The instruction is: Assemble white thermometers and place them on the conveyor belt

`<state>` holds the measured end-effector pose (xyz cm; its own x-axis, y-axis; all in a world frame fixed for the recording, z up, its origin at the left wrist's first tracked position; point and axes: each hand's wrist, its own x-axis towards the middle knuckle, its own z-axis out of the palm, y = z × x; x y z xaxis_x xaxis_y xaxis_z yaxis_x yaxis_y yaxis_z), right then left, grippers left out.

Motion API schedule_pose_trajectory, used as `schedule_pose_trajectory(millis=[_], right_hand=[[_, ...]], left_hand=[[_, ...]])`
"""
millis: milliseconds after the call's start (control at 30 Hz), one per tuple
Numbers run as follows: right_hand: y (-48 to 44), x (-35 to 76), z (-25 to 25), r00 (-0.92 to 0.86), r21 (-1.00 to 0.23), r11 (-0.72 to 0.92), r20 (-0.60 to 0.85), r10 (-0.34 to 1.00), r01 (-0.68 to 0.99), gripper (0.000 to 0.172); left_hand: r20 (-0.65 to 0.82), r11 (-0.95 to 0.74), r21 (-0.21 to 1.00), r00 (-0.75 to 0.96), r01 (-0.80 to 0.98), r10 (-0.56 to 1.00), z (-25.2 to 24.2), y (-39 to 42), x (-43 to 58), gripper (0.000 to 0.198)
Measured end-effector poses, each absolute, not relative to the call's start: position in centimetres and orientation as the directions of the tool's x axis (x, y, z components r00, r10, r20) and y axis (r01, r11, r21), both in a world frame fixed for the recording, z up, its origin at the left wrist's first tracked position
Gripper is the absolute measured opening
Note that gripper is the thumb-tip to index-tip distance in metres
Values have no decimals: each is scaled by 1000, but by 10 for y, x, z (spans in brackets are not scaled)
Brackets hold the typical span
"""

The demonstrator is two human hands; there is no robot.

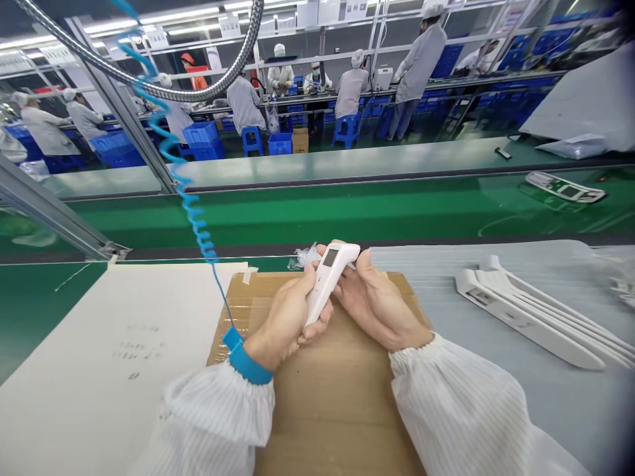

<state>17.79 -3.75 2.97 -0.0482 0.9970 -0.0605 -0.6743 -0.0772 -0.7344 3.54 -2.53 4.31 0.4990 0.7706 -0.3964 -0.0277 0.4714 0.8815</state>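
Note:
My left hand (pixel 292 307) is closed around the handle of a white infrared thermometer (pixel 325 284), thumb on its front. The thermometer is tilted, its small dark screen facing up toward me and its head pointing right. At the head end, my right hand (pixel 370 297) has its thumb and fingers on the device; some of these fingers are hidden behind it. Both hands are above a brown cardboard sheet (pixel 342 410). A blue wrist strap (pixel 248 360) circles my left wrist, joined to a coiled blue cord (pixel 186 192).
White plastic housings (pixel 526 317) lie on the grey mat (pixel 426 264) at right. Crumpled clear plastic (pixel 305 256) sits behind my hands. A green conveyor belt (pixel 307 215) crosses ahead, carrying a white-framed part (pixel 565 188). White paper (pixel 114 396) covers the left; people work beyond.

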Motion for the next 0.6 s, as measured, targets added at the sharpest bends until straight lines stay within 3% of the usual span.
schedule_pose_trajectory(millis=[100,200,300,533,600], right_hand=[[-38,176,27,-27,-779,-24,-10,1000,-626,46],[-37,177,25,-32,-796,-16,5,999,-606,49],[-36,178,23,-9,-802,-7,-2,1000,-598,49],[-35,175,18,19,-824,64,64,998,-563,48],[-33,177,13,40,-835,41,22,999,-548,46]], left_hand=[[-411,551,832,590,-69,695,45,-22,31,62],[-357,523,846,622,-101,697,42,-22,30,66],[-286,446,886,611,-124,738,38,-21,29,64],[-314,466,880,625,-91,715,42,-23,26,52],[-282,407,907,569,-104,772,44,-19,24,45]])
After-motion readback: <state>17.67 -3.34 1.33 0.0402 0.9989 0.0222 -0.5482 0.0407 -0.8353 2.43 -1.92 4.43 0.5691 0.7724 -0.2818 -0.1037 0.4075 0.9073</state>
